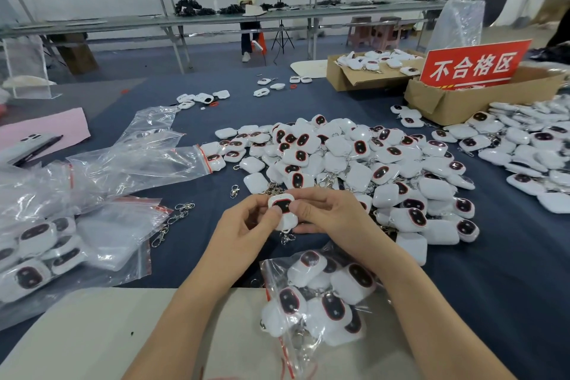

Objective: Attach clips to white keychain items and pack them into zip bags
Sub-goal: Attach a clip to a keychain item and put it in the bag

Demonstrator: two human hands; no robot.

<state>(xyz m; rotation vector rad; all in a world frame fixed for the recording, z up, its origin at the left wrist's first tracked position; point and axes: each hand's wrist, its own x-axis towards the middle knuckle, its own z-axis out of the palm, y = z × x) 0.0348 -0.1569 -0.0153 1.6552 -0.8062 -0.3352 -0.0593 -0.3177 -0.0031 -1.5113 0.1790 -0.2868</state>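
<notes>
My left hand (246, 224) and my right hand (327, 213) together pinch one white keychain item (283, 208) with a dark, red-rimmed oval face, above the blue table. A metal clip (287, 237) dangles below it. Straight ahead lies a large pile of the same white items (354, 163). Near my forearms, an open zip bag (320, 299) holds several items. Loose metal clips (172, 222) lie left of my hands. Empty zip bags (148, 157) are spread at the left.
A filled bag (40, 250) lies at the far left. Cardboard boxes (462, 99) with a red sign (475, 66) stand back right, beside another heap of items (530, 145). A phone (27, 145) rests on pink paper. A person sits at a far bench (216, 20).
</notes>
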